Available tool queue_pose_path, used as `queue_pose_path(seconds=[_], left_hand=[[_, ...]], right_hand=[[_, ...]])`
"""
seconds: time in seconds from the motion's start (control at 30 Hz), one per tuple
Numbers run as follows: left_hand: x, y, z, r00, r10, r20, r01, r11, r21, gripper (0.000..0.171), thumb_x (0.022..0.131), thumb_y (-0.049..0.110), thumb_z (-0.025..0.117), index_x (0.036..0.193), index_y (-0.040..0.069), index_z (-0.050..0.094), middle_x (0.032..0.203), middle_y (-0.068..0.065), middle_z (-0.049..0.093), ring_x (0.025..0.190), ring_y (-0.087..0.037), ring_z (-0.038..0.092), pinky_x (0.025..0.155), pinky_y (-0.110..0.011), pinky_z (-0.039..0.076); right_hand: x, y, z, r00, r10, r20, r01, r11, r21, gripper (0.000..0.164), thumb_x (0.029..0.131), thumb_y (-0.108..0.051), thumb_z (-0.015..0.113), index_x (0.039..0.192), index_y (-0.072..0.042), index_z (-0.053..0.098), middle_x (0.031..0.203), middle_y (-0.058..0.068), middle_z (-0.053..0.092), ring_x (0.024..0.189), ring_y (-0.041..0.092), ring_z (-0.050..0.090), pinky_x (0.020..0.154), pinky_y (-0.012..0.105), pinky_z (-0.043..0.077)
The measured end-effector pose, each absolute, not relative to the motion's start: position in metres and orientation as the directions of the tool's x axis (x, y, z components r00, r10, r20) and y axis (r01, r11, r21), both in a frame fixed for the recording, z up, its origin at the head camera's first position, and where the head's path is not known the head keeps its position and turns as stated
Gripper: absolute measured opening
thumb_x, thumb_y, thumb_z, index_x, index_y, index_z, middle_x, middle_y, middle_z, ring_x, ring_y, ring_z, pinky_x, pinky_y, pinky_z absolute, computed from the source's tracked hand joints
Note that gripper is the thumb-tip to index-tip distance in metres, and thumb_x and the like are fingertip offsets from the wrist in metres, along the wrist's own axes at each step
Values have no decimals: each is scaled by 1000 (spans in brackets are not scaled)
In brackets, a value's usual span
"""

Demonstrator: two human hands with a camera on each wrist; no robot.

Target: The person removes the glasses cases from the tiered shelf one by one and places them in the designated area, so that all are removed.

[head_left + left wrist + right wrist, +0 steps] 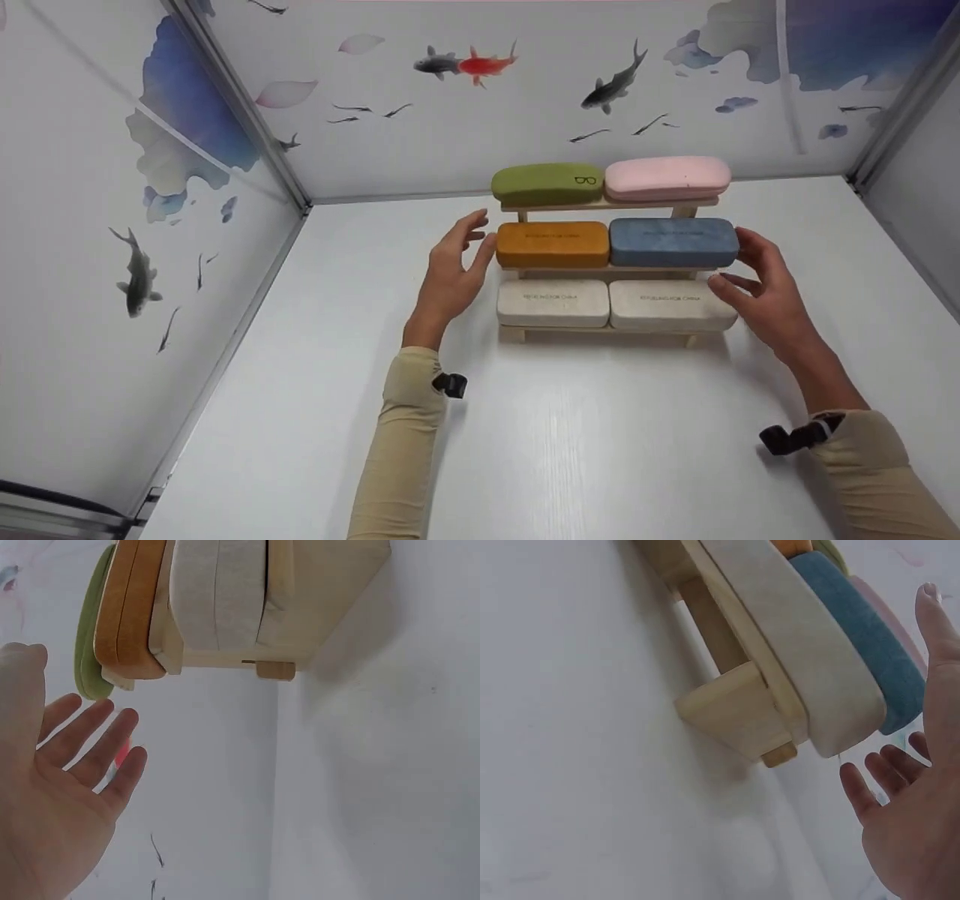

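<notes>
The left hand (450, 279) has its fingers extended and spread, holding nothing, beside the outer end of the orange case (553, 246). The right hand (776, 300) has its fingers parted and slightly bent, likewise unloaded, at the outer end of the blue case (673, 244). Contact cannot be determined at either end. Both cases occupy the middle tier of the wooden rack (731, 709); the green case (544, 184) and pink case (667, 178) occupy the top, two off-white cases (553, 305) the bottom. All six are closed, contents hidden. The rack stands on the worktop (510, 450).

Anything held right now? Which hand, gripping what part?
Nothing is held. The left hand is open beside the orange case; the right hand is open beside the blue case.
</notes>
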State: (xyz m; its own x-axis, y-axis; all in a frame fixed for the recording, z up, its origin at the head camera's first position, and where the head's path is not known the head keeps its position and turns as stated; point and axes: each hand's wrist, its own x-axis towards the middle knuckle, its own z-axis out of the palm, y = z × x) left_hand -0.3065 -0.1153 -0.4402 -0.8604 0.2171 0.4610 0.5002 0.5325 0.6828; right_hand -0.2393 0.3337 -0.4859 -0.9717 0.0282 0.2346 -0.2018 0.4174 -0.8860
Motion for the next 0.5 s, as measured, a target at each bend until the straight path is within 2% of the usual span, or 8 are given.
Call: queue_pose_path(seconds=[0.1,0.2,0.23,0.27,0.33,0.37,0.43,0.5], left_hand=[[-304,-113,-447,-866,213,452,494,507,707,51,113,40,58,160,18,52,154,-3,64,135,-20,66,117,-47,54],[-301,-112,-454,-875,215,434,482,482,732,51,113,41,58,159,18,52,154,-4,64,135,-19,66,116,-49,55],[-300,-112,-455,-879,217,426,476,474,741,52,113,42,58,159,18,52,153,-5,64,134,-19,66,116,-49,55],[-300,-112,-457,-882,220,417,470,466,750,52,113,43,57,158,18,53,153,-5,64,135,-19,67,116,-50,55],[-299,-113,-462,-889,225,399,458,454,764,52,113,46,56,157,18,54,153,-4,64,134,-19,67,116,-48,56],[-299,-113,-464,-892,228,390,452,447,772,52,113,48,56,156,18,55,152,-4,64,134,-19,67,116,-48,56],[-298,-114,-467,-898,235,372,440,443,782,53,112,51,55,155,19,56,150,-2,65,132,-17,67,115,-44,57],[-297,-115,-471,-902,241,357,430,439,789,55,112,55,54,154,20,57,147,0,66,131,-16,68,113,-40,58]], right_hand=[[-237,335,-496,-983,14,182,-159,422,-892,86,106,-28,72,173,-18,18,169,14,35,151,20,38,106,14,42],[-233,336,-503,-991,-19,131,-127,421,-898,87,105,-30,73,172,-17,19,167,15,38,152,23,37,120,42,36],[-232,336,-504,-993,-33,116,-119,416,-902,86,105,-29,73,172,-16,20,166,16,39,152,22,36,121,51,34],[-231,336,-505,-994,-46,101,-111,418,-902,86,104,-29,74,171,-15,21,165,15,40,151,21,37,120,54,33],[-229,336,-508,-994,-73,79,-102,424,-900,86,103,-28,76,169,-14,23,164,15,41,146,17,40,121,46,38],[-228,336,-509,-994,-85,72,-102,432,-896,86,102,-28,77,168,-13,24,164,15,41,142,14,41,119,35,40],[-227,336,-510,-992,-109,61,-105,456,-884,88,101,-28,79,168,-12,24,163,13,41,135,7,43,107,15,41],[-226,336,-511,-990,-129,58,-113,476,-872,90,99,-28,81,168,-12,26,162,12,41,130,3,44,97,6,39]])
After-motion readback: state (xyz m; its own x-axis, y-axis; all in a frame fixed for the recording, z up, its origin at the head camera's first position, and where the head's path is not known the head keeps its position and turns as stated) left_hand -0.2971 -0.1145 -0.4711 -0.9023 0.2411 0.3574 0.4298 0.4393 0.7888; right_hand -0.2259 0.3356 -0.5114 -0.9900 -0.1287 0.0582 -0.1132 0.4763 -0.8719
